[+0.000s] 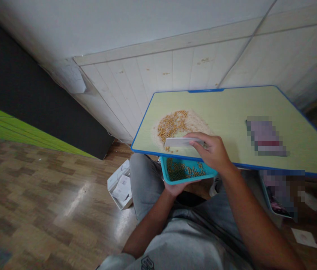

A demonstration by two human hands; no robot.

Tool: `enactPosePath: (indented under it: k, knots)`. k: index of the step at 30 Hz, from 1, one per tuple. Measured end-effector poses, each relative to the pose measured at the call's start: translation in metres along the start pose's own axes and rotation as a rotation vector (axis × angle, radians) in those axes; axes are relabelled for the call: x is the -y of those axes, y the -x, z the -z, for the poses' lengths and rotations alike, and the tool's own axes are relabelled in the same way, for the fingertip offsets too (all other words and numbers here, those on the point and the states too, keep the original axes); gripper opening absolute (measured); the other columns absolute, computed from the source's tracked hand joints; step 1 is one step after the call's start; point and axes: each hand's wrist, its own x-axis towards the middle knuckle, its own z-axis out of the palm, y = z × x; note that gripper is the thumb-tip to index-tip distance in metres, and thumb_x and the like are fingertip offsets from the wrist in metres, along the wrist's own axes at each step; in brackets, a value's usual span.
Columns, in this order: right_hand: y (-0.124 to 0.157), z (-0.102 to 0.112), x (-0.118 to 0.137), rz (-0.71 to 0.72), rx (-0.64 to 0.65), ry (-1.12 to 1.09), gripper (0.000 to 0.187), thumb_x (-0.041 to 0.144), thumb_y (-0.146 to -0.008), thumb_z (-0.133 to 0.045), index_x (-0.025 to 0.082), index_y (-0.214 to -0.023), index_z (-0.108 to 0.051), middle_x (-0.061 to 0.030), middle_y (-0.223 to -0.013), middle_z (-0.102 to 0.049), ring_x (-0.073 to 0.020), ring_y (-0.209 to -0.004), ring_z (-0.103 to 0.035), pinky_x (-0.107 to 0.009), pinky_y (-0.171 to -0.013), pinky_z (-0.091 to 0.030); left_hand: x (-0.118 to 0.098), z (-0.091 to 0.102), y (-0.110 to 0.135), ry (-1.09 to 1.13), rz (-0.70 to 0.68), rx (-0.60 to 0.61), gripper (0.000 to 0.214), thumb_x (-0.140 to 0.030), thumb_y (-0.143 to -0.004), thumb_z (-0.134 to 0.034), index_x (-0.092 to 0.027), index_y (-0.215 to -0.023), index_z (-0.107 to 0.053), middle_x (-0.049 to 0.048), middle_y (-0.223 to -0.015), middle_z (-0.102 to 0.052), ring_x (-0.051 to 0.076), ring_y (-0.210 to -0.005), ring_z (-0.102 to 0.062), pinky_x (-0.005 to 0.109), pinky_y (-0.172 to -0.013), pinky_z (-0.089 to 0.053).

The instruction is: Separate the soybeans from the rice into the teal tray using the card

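The person sits at a small table with a pale green top and a blue edge, set against a white panelled wall. The right hand rests on the tabletop near its front edge. Its fingers are closed together on one end of a flat white card, pinching it with the thumb underneath. The card stands on its long edge just in front of a pile of yellow beans, which are mixed with pale grains spread in a round patch on the left part of the table. A few loose beans lie between the card and the table edge. The left hand is below the table and holds a teal tray from beneath, right against the front edge and directly under the card. The tray hides most of its fingers, so only the grip under the base shows. The tray already holds a layer of beans. To the right on the table lies a blurred-out patch on which nothing can be read. An open white box sits on the wooden floor beside the person's grey-clad knee, with printing too small to read. A white slip of paper lies on the floor at the right. The grey shirt bears a dark mark at the lower frame edge, cut off and not legible.
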Motion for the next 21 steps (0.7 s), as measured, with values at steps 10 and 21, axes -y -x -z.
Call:
enactPosePath:
  k: [10,21]
  knots:
    - [0.011,0.010,0.003,-0.008,0.006,-0.001,0.022,0.032,-0.101,-0.067,0.028,-0.110,-0.087,-0.0029,-0.109,-0.089,-0.0253,-0.102,-0.085,-0.037,-0.093,-0.067,0.002,0.012,-0.001,0.046,0.013,-0.016,0.093,-0.081,-0.099,-0.024,-0.028,-0.175,-0.037,0.0122,-0.189,-0.018,0.048,-0.174,-0.001,0.081,-0.132,-0.002]
    - [0.018,0.017,0.007,-0.007,0.028,-0.014,0.021,0.032,-0.101,-0.069,0.028,-0.109,-0.087,-0.0026,-0.107,-0.089,-0.0241,-0.099,-0.086,-0.035,-0.091,-0.068,0.002,0.014,0.000,0.042,0.009,-0.038,0.090,-0.079,-0.103,-0.020,-0.028,-0.176,-0.032,0.0131,-0.188,-0.020,0.048,-0.174,-0.004,0.082,-0.132,-0.001]
